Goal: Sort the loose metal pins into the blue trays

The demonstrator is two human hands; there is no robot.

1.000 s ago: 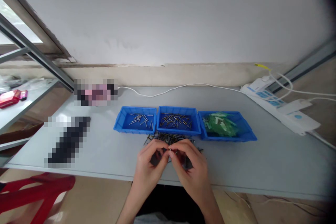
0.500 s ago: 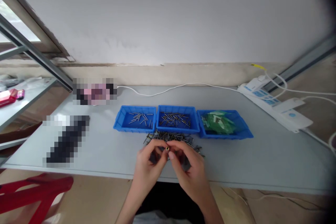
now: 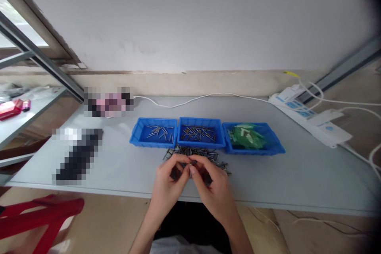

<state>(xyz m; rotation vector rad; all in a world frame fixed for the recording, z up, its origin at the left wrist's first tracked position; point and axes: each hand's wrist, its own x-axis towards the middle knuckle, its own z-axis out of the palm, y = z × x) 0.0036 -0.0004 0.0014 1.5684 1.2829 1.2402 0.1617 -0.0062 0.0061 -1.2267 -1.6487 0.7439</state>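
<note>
A small metallic piece (image 3: 191,163) is pinched between the fingertips of the left hand (image 3: 167,176) and right hand (image 3: 213,178), with metal pins (image 3: 204,153) heaped just beyond. Fingertip handling appears in progress; for the next move, a steady pinch seems needed.

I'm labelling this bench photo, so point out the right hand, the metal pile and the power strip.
Right hand (image 3: 219,189), head view, middle of the hand.
Metal pile (image 3: 206,154), head view, its visible far part.
Power strip (image 3: 311,122), head view, its white casing.
</note>
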